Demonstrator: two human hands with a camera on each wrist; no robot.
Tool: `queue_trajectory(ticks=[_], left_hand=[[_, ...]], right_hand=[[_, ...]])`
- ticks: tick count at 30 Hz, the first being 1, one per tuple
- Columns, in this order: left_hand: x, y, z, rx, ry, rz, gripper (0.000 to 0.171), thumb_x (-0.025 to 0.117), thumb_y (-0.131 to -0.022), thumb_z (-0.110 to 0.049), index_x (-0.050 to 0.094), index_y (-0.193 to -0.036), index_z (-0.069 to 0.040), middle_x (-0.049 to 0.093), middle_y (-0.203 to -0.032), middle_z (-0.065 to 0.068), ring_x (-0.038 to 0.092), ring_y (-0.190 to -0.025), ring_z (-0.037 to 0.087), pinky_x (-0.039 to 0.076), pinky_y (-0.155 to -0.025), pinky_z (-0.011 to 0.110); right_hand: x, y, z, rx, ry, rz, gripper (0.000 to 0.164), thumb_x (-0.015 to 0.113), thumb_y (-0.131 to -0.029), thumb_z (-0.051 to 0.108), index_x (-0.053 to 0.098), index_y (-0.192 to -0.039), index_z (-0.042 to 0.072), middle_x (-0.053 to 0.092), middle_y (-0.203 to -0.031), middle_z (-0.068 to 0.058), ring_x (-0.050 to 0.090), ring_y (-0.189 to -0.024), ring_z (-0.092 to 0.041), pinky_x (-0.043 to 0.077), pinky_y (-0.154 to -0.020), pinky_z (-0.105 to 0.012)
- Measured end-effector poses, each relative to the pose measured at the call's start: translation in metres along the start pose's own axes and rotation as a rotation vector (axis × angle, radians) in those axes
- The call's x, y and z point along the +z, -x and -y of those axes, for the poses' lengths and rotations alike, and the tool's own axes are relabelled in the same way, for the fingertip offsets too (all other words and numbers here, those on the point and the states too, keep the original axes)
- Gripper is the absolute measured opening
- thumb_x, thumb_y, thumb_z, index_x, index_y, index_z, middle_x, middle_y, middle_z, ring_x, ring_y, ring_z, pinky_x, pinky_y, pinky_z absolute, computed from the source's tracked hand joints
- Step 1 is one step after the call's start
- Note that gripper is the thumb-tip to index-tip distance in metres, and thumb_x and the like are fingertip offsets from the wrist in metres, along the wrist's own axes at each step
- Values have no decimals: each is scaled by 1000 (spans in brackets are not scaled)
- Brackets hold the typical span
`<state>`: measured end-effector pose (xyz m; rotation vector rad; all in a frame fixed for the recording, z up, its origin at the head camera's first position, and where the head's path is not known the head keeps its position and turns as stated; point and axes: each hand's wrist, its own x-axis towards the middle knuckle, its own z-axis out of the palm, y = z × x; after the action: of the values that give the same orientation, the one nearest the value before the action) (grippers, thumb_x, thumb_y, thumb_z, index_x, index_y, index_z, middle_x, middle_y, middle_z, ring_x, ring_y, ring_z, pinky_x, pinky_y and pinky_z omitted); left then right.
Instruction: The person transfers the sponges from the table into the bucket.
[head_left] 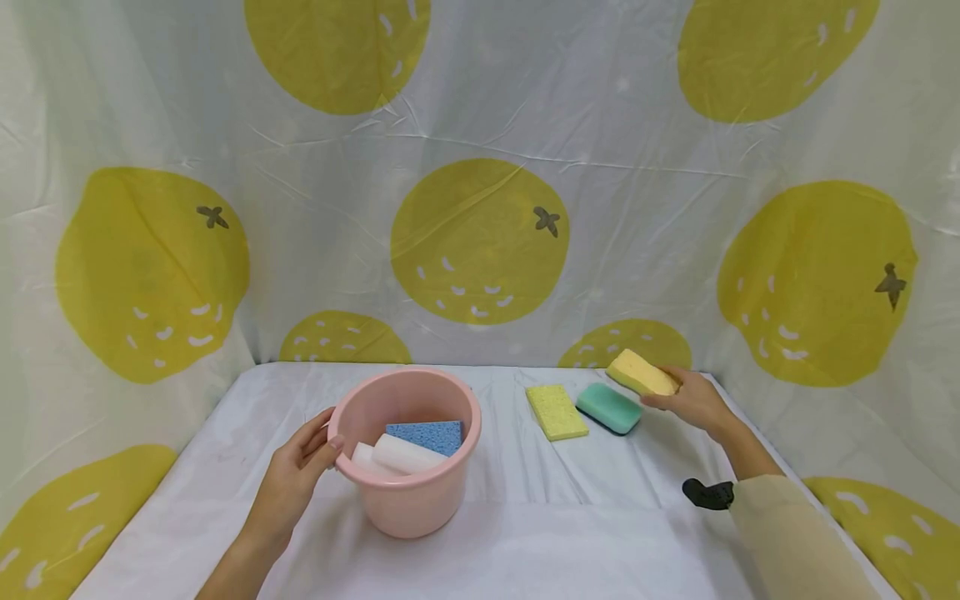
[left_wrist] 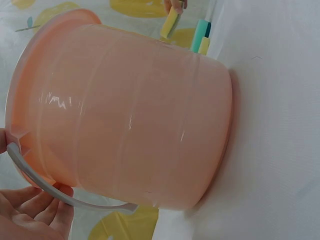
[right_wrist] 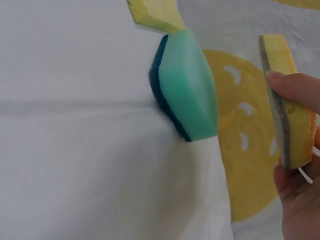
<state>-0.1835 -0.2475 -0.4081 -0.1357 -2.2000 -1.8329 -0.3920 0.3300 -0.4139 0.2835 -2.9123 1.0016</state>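
My left hand [head_left: 298, 468] grips the rim of a pink bucket [head_left: 414, 510] at its left side, thumb over the edge and fingers below. Inside the bucket lie a blue sponge [head_left: 429, 434] and white sponge blocks [head_left: 406, 454]. In the left wrist view the bucket's grey handle [left_wrist: 65, 196] hangs down past the fingers. At the back right, my right hand [head_left: 693, 402] pinches a yellow sponge [head_left: 640, 372] with a grey scouring layer, raised above the table. Close to it lies a green sponge [head_left: 608, 407] with a dark underside, and left of that a flat yellow sponge [head_left: 557, 412].
A white cloth covers the table [head_left: 570, 542]. Behind it and along both sides hangs a curtain [head_left: 480, 242] printed with large yellow lemons. A black strap [head_left: 708, 494] shows at the right wrist.
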Motion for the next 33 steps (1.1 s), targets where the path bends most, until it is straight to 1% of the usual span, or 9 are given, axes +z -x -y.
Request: queue_trajectory(ticks=[4, 8, 14, 19, 23, 28, 33], left_hand=[[1, -1, -1, 1, 4, 1, 57, 62, -107, -20, 41, -156, 0, 53, -146, 26, 62, -120, 11, 49, -93, 17], [0, 0, -1, -4, 4, 3, 57, 62, -107, -20, 41, -156, 0, 53, -146, 25, 62, -120, 12, 49, -92, 18], [0, 1, -1, -4, -8, 11, 58, 61, -107, -22, 40, -157, 0, 53, -147, 25, 62, -122, 13, 48, -94, 16], [0, 1, -2, -8, -11, 9, 58, 61, -107, -23, 40, -157, -1, 53, -147, 25, 61, -122, 12, 47, -95, 15], [0, 1, -1, -12, -4, 9, 58, 61, -107, -22, 40, -157, -1, 53, -147, 25, 62, -121, 11, 47, -95, 16], [0, 1, -1, -10, -7, 4, 58, 61, -107, -22, 40, -157, -1, 53, -146, 25, 62, -120, 10, 47, -94, 16], [0, 1, -1, -9, -12, 4, 58, 61, -107, -22, 40, -157, -1, 53, -146, 25, 62, -120, 10, 48, -94, 16]], right_hand=[[-1, 0, 11, -27, -10, 6, 94, 78, -92, 46, 35, -154, -11, 47, -145, -34, 52, -117, -43, 47, -90, -54], [-1, -2, 19, -47, -15, 6, 93, 79, -91, 46, 37, -153, -10, 51, -141, -32, 54, -113, -40, 48, -86, -48], [1, -4, 33, -81, -26, 8, 89, 81, -90, 43, 41, -153, -6, 52, -143, -30, 56, -109, -35, 49, -84, -42], [3, -6, 48, -127, -42, 18, 87, 83, -89, 39, 44, -152, -7, 53, -143, -29, 57, -109, -34, 49, -85, -43], [5, -7, 61, -156, -29, 30, 87, 84, -87, 39, 46, -151, -6, 53, -143, -28, 56, -111, -34, 49, -87, -45], [9, -8, 77, -203, 6, 34, 87, 85, -85, 43, 50, -149, -4, 58, -139, -25, 57, -105, -31, 49, -83, -42], [14, -9, 91, -253, 5, 33, 82, 86, -84, 40, 54, -146, -3, 61, -134, -21, 57, -101, -29, 49, -80, -40]])
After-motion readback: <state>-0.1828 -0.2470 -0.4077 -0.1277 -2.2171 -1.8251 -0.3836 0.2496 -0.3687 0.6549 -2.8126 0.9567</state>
